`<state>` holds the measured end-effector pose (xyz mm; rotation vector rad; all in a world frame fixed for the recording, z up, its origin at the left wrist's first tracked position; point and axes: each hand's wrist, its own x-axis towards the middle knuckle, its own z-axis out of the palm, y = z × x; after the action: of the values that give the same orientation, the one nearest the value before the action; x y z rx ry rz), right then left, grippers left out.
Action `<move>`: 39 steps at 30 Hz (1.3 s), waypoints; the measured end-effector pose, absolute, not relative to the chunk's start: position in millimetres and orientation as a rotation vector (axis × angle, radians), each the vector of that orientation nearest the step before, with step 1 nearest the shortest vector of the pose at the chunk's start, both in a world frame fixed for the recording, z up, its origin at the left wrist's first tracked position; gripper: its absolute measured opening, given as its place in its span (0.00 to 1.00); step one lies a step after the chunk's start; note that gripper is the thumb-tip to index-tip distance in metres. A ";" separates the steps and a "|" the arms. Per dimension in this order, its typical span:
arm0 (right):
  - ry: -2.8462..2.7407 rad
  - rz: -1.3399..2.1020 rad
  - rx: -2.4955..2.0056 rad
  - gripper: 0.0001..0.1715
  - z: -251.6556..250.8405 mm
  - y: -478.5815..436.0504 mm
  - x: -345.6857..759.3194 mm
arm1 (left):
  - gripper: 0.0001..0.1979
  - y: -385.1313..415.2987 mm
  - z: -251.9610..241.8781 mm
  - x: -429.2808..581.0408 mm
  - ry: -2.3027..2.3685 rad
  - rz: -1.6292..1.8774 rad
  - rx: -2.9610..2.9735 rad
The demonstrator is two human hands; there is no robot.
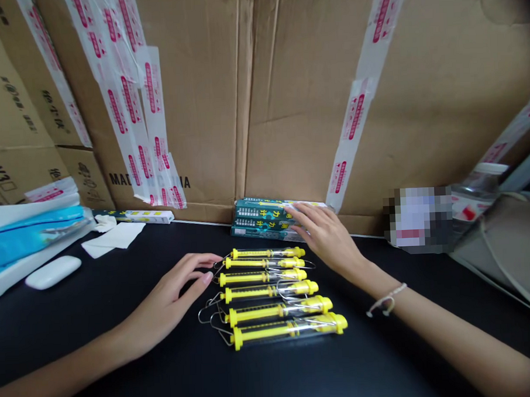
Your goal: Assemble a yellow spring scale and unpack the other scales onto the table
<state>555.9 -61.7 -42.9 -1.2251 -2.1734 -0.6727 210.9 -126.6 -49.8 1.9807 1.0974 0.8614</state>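
Note:
Several spring scales (255, 292), yellow with clear tubes and wire hooks, lie side by side in a column on the black table. My left hand (175, 293) is beside their left ends, thumb and fingers apart, fingertips close to the wire hooks of the farther ones. Whether it touches a hook, I cannot tell. Behind the scales, a small stack of green printed boxes (261, 216) stands against the cardboard. My right hand (326, 240) reaches to the right end of this stack, fingers stretched out over the box fronts and partly hiding them.
A tall cardboard wall (199, 96) with strips of tape closes off the back. At left lie a white oval case (53, 272), white paper pieces (117, 239), a blue packet (33, 232) and another slim box (149, 216). A plastic bottle (475, 192) and a grey bag (513, 246) are at right.

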 end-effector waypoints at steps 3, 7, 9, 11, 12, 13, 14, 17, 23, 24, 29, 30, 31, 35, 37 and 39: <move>-2.162 -0.684 -1.205 0.21 -42.2 -54.1 551.1 | 0.15 -126.9 -50.0 210.4 1.091 0.850 1.972; -2.150 -0.697 -1.198 0.18 -36.3 -50.2 548.0 | 0.15 -126.7 -49.9 210.7 1.086 0.851 1.976; -2.159 -0.707 -1.203 0.17 -33.0 -49.3 547.2 | 0.15 -126.8 -49.2 211.0 1.089 0.852 1.989; -2.162 -0.725 -1.221 0.17 -31.0 -47.9 546.7 | 0.15 -127.9 -48.1 210.8 1.092 0.841 2.006; -2.159 -0.735 -1.233 0.17 -30.7 -46.9 546.5 | 0.15 -128.8 -47.5 210.6 1.096 0.830 2.015; -2.152 -0.747 -1.246 0.18 -31.0 -45.7 546.4 | 0.15 -129.9 -46.8 210.4 1.100 0.815 2.026; -2.143 -0.757 -1.257 0.19 -31.7 -44.4 546.4 | 0.14 -131.0 -46.2 210.2 1.106 0.797 2.036; -2.142 -0.770 -1.267 0.23 -35.7 -40.8 547.1 | 0.14 -133.2 -44.8 210.5 1.118 0.762 2.067; -2.194 -0.749 -1.275 0.24 -39.5 -38.6 547.8 | 0.13 -134.2 -46.0 210.7 1.107 0.746 2.081; -2.195 -0.748 -1.278 0.25 -39.2 -39.1 547.3 | 0.13 -134.5 -46.0 210.5 1.109 0.742 2.082; -2.194 -0.750 -1.288 0.26 -37.2 -44.2 543.9 | 0.13 -135.6 -43.5 210.5 1.103 0.751 2.103; -2.198 -0.751 -1.287 0.27 -37.0 -45.5 543.6 | 0.14 -135.6 -43.1 210.7 1.100 0.755 2.108; -2.205 -0.752 -1.283 0.27 -36.8 -46.6 543.6 | 0.14 -135.6 -43.1 211.0 1.099 0.758 2.111; -2.247 -0.754 -1.257 0.24 -36.4 -49.2 545.0 | 0.14 -133.8 -44.8 211.9 1.095 0.783 2.073; -2.257 -0.753 -1.245 0.23 -36.0 -49.1 545.9 | 0.14 -130.1 -45.6 211.8 1.098 0.837 1.995; -2.261 -0.752 -1.236 0.23 -35.6 -48.3 546.5 | 0.14 -122.7 -45.6 211.2 1.128 0.929 1.896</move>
<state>546.5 -48.3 -35.6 -1.2360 -2.2608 -0.7520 211.2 -122.7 -45.6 1.8957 1.1280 0.9293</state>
